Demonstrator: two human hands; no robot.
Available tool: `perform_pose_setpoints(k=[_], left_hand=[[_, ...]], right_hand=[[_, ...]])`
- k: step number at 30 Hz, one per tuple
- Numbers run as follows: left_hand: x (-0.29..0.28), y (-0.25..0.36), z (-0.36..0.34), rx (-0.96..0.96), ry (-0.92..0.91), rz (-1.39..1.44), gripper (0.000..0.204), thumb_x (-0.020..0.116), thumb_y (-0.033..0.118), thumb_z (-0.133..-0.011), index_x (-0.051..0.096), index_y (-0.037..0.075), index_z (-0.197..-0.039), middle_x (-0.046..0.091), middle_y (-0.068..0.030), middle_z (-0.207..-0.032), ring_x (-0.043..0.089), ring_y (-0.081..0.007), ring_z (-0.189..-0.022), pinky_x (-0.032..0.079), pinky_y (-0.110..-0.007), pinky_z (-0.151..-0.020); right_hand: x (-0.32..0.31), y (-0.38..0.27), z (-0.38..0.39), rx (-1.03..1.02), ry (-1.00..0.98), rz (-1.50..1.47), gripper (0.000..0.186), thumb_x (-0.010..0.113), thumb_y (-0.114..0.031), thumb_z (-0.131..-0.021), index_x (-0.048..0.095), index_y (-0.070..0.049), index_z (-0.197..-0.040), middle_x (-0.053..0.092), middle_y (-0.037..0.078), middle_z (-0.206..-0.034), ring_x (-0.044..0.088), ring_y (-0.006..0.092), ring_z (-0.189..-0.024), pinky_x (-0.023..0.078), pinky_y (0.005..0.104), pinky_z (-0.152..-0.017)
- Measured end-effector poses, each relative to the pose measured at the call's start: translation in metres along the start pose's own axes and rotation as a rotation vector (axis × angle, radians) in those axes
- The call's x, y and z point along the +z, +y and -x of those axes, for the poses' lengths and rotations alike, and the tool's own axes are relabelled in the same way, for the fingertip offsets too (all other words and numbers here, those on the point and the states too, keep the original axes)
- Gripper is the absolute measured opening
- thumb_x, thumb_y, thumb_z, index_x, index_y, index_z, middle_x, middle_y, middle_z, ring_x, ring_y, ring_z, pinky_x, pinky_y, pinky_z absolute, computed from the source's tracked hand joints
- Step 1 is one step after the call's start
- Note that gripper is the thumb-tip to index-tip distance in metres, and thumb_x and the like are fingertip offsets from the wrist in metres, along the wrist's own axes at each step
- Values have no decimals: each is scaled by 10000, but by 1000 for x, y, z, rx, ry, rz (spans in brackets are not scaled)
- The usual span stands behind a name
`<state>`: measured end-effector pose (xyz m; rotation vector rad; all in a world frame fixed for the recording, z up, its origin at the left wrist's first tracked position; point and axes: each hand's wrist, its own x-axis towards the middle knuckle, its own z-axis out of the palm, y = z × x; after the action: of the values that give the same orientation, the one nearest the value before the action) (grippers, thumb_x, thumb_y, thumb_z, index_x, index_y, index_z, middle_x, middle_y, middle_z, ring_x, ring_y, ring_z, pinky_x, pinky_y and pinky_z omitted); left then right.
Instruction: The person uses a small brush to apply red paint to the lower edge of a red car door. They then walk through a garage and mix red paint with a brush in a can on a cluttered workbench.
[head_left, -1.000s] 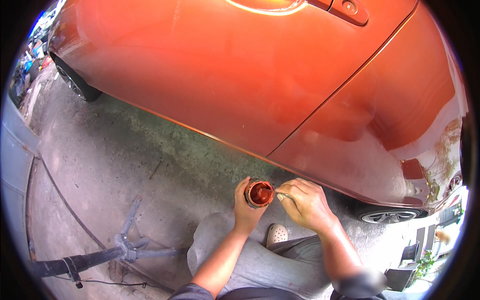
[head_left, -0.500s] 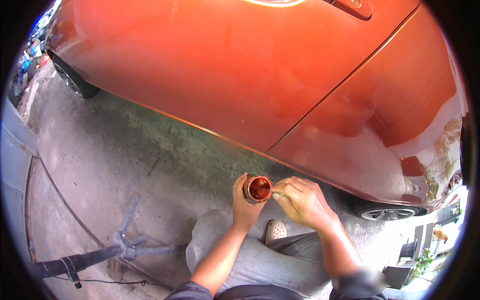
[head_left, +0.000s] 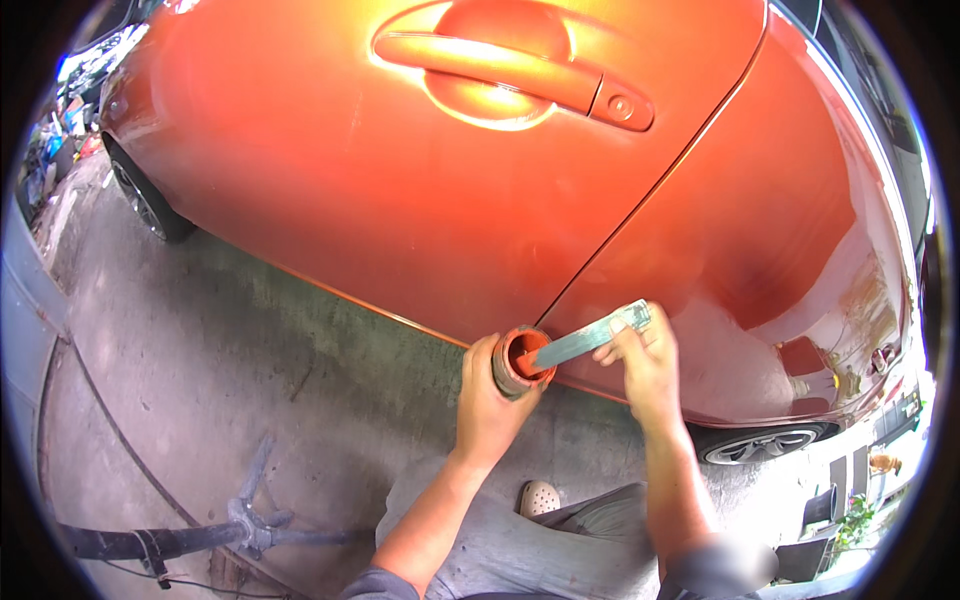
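My left hand [head_left: 487, 405] is wrapped round a small round paint pot [head_left: 510, 376], tilted so its mouth faces up and to the right. Reddish-orange paint coats the pot's rim and inside. Between the fingers and thumb of my right hand [head_left: 648, 362] is the upper end of a flat, greyish-green stirring stick [head_left: 590, 340]. The stick slants down to the left, and its paint-covered lower end is inside the pot's mouth. Just beyond both hands rises the orange car door [head_left: 380, 210].
A door handle [head_left: 490, 70] sticks out of the car's side. On the concrete floor [head_left: 250, 340] at lower left stands a grey metal stand [head_left: 248, 520] with splayed legs. A cable [head_left: 130, 440] runs across the floor nearby. Potted plants [head_left: 852, 520] stand at far right.
The pot has risen and tilted to the right. My right hand has moved up and right, drawing the stick's length out into view. The view has shifted up, bringing in the door handle.
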<state>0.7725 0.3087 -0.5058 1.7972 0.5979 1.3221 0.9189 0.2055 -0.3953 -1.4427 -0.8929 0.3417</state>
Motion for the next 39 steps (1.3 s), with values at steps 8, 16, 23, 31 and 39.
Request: perform_pose_setpoints(k=[8, 16, 23, 31, 39], left_hand=[[-14, 69, -59, -75, -149, 233, 743, 889, 77, -771, 515, 15, -1410, 572, -167, -1380, 564, -298, -1314, 460, -443, -1125], [-17, 88, -71, -124, -171, 311, 735, 864, 109, -795, 509, 7, -1430, 558, -163, -1401, 529, -296, -1353, 432, -450, -1155], [-19, 90, -74, -103, -143, 301, 729, 870, 108, -789, 521, 19, -1422, 551, -169, -1407, 528, -299, -1353, 439, -456, -1151], [-21, 93, -70, -107, -147, 290, 727, 884, 111, -780, 531, 21, -1410, 560, -161, -1399, 535, -302, -1348, 445, -458, -1147], [-20, 91, -70, -95, -135, 271, 737, 889, 110, -778, 528, 25, -1415, 566, -160, -1393, 530, -308, -1354, 445, -464, -1146]], right_hand=[[-33, -118, -47, -333, 2, 69, 99, 526, -80, -1089, 568, -25, -1017, 685, 79, -884, 648, 109, -737, 529, 246, -678], [-39, -163, -66, -411, -40, 169, 105, 558, -130, -1101, 581, -32, -1072, 686, 69, -910, 656, 131, -810, 518, 294, -750], [-42, -162, -72, -391, -46, 167, 120, 546, -152, -1108, 584, -38, -1119, 693, 67, -935, 660, 141, -833, 516, 312, -777], [-50, -158, -76, -366, -73, 127, 146, 544, -162, -1111, 591, -33, -1161, 705, 73, -961, 671, 142, -847, 529, 301, -781], [-49, -157, -78, -377, -66, 145, 143, 540, -160, -1114, 594, -37, -1163, 711, 72, -968, 675, 142, -850, 529, 301, -782]])
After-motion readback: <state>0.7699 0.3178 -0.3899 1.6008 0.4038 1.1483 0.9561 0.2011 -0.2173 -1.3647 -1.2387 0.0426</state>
